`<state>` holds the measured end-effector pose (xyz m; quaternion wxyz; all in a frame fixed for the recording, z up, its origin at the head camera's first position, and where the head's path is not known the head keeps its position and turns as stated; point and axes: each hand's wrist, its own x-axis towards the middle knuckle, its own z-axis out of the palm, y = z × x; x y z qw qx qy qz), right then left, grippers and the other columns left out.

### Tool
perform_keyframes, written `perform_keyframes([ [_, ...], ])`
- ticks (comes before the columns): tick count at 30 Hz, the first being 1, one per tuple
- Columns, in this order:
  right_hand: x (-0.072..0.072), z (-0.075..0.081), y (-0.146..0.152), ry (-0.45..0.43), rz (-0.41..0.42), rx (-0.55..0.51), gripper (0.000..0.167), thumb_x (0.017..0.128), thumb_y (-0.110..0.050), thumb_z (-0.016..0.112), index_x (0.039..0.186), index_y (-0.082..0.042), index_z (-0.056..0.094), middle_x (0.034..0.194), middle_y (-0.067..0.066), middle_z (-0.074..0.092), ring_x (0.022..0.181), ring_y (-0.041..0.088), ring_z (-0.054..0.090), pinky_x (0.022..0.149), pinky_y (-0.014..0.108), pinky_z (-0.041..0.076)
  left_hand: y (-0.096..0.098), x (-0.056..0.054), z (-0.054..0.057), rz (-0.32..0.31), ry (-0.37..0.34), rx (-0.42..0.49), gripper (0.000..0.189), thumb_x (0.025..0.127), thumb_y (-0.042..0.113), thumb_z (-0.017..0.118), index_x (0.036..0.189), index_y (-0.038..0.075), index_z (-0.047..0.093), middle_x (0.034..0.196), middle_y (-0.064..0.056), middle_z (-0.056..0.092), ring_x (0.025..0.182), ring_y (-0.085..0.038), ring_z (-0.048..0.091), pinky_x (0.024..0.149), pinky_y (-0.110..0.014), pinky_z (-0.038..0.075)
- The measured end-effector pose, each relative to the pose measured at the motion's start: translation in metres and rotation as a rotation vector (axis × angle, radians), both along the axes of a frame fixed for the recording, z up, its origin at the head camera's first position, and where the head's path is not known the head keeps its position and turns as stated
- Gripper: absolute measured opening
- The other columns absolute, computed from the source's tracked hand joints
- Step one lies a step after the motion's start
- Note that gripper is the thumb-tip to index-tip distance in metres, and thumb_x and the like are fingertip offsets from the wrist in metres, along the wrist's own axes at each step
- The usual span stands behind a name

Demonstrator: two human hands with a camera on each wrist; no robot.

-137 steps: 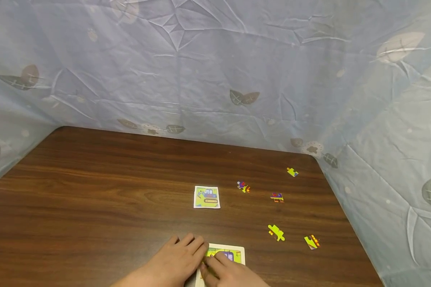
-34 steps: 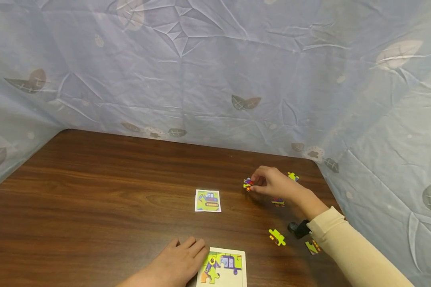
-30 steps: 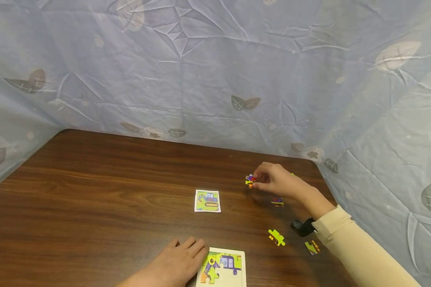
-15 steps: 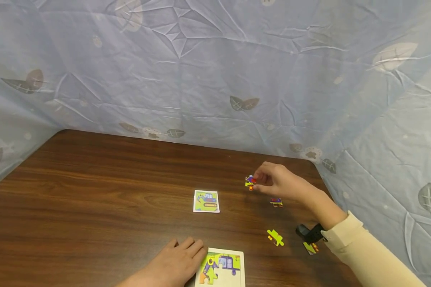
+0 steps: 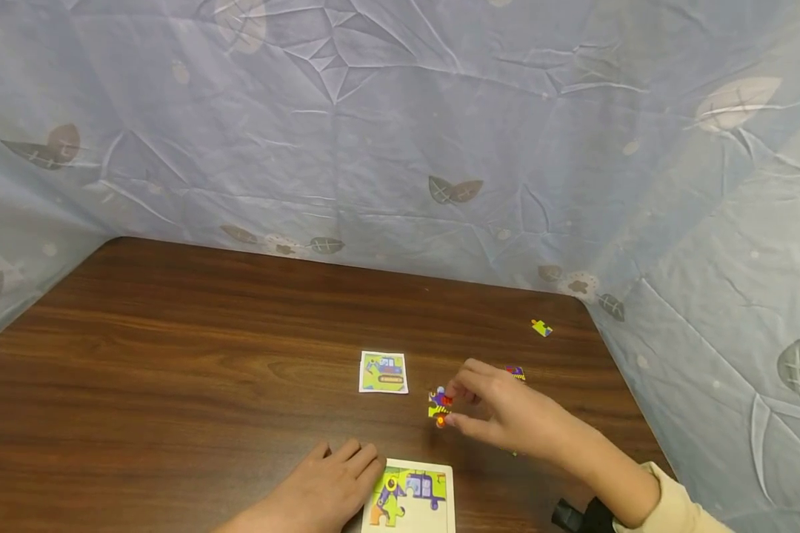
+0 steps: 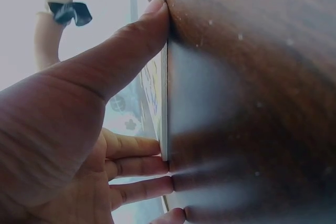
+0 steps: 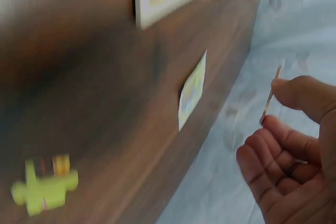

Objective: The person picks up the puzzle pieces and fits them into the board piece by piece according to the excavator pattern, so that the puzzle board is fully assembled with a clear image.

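Observation:
Between the thumb and fingertips of my right hand (image 5: pixel 507 411) is a purple, red and yellow-green jigsaw piece (image 5: pixel 440 407), held above the table. Seen edge-on in the right wrist view, the jigsaw piece (image 7: pixel 271 95) is a thin strip in the pinch. My left hand (image 5: pixel 330 481) rests at the left edge of a white-framed puzzle board (image 5: pixel 433 520). In the left wrist view its thumb (image 6: pixel 149 24) touches one end of the board's edge, and its outstretched fingers (image 6: pixel 139 166) meet the other end. Part of a purple digger picture fills the board's upper and left areas.
A small picture card (image 5: pixel 383 372) of a digger lies beyond the board. Loose pieces include a green one (image 5: pixel 541 327) at the far right and a red-purple one (image 5: pixel 515 371) behind my right hand. Another green piece (image 7: pixel 44 190) shows in the right wrist view. Patterned cloth (image 5: pixel 333 148) encloses the table.
My right hand left the board, pinched the piece at the far right, lifted it, and now brings it nearer the board. The left hand stays in place.

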<state>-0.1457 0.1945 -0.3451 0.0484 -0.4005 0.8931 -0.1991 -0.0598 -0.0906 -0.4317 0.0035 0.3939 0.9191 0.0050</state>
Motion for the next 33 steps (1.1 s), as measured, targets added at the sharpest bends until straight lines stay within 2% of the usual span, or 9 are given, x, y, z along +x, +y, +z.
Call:
perform_keyframes([
  [4, 0.025, -0.006, -0.008, 0.026, -0.008, -0.014, 0.019, 0.097, -0.028, 0.076, 0.107, -0.015, 0.067, 0.103, -0.009, 0.062, 0.094, 0.002, 0.061, 0.08, 0.021, 0.057, 0.0, 0.0, 0.001, 0.012, -0.017, -0.018, 0.103, 0.078, 0.093, 0.052, 0.142, 0.013, 0.057, 0.134, 0.003, 0.061, 0.119, -0.016, 0.058, 0.086, -0.048, 0.06],
  [8, 0.044, -0.011, -0.014, 0.058, 0.017, -0.037, 0.019, 0.098, -0.031, 0.075, 0.107, -0.016, 0.067, 0.104, -0.01, 0.061, 0.093, 0.001, 0.06, 0.079, 0.019, 0.056, 0.0, 0.001, 0.002, 0.023, -0.045, -0.026, 0.104, 0.078, 0.093, 0.052, 0.145, 0.014, 0.056, 0.138, 0.003, 0.061, 0.122, -0.016, 0.058, 0.088, -0.048, 0.059],
  [10, 0.051, -0.014, -0.015, 0.046, 0.037, -0.045, 0.018, 0.099, -0.031, 0.074, 0.107, -0.016, 0.067, 0.104, -0.01, 0.061, 0.092, 0.001, 0.06, 0.078, 0.018, 0.056, 0.001, 0.001, 0.003, 0.024, -0.053, -0.031, 0.104, 0.078, 0.094, 0.051, 0.145, 0.014, 0.056, 0.138, 0.003, 0.061, 0.122, -0.016, 0.058, 0.088, -0.048, 0.059],
  [13, 0.06, -0.021, -0.016, -0.018, 0.05, -0.024, 0.02, 0.1, -0.034, 0.071, 0.109, -0.017, 0.068, 0.105, -0.01, 0.06, 0.089, -0.001, 0.057, 0.076, 0.016, 0.054, 0.001, 0.001, 0.004, 0.025, -0.064, -0.03, 0.104, 0.079, 0.094, 0.051, 0.146, 0.015, 0.055, 0.139, 0.004, 0.06, 0.122, -0.016, 0.058, 0.089, -0.047, 0.059],
  [17, 0.067, -0.034, -0.017, -0.134, 0.063, 0.024, 0.025, 0.102, -0.039, 0.069, 0.112, -0.016, 0.07, 0.105, -0.01, 0.059, 0.085, -0.005, 0.05, 0.073, 0.012, 0.049, 0.002, 0.002, 0.005, 0.025, -0.073, -0.019, 0.104, 0.079, 0.094, 0.051, 0.146, 0.015, 0.055, 0.14, 0.005, 0.06, 0.124, -0.015, 0.057, 0.091, -0.047, 0.058],
  [21, 0.07, -0.05, -0.018, -0.142, 0.105, 0.061, 0.022, 0.101, -0.035, 0.069, 0.109, -0.014, 0.071, 0.103, -0.011, 0.058, 0.087, -0.008, 0.047, 0.073, 0.009, 0.046, 0.002, 0.002, 0.004, 0.025, -0.07, -0.01, 0.104, 0.079, 0.093, 0.051, 0.147, 0.014, 0.054, 0.142, 0.004, 0.059, 0.125, -0.016, 0.057, 0.091, -0.047, 0.058],
  [27, 0.072, -0.066, -0.019, -0.062, 0.142, 0.131, 0.024, 0.101, -0.037, 0.07, 0.105, -0.013, 0.072, 0.102, -0.01, 0.06, 0.089, -0.008, 0.046, 0.074, 0.009, 0.046, 0.0, 0.002, 0.004, 0.029, -0.07, -0.004, 0.106, 0.079, 0.093, 0.052, 0.148, 0.012, 0.053, 0.146, 0.002, 0.058, 0.127, -0.017, 0.057, 0.092, -0.049, 0.059],
  [33, 0.074, -0.07, -0.021, 0.043, 0.163, 0.123, 0.019, 0.099, -0.032, 0.073, 0.105, -0.015, 0.072, 0.104, -0.009, 0.061, 0.091, -0.006, 0.049, 0.075, 0.009, 0.046, 0.0, 0.003, 0.006, 0.033, -0.11, -0.011, 0.107, 0.079, 0.092, 0.055, 0.15, 0.013, 0.051, 0.15, 0.001, 0.056, 0.13, -0.018, 0.056, 0.094, -0.05, 0.058],
])
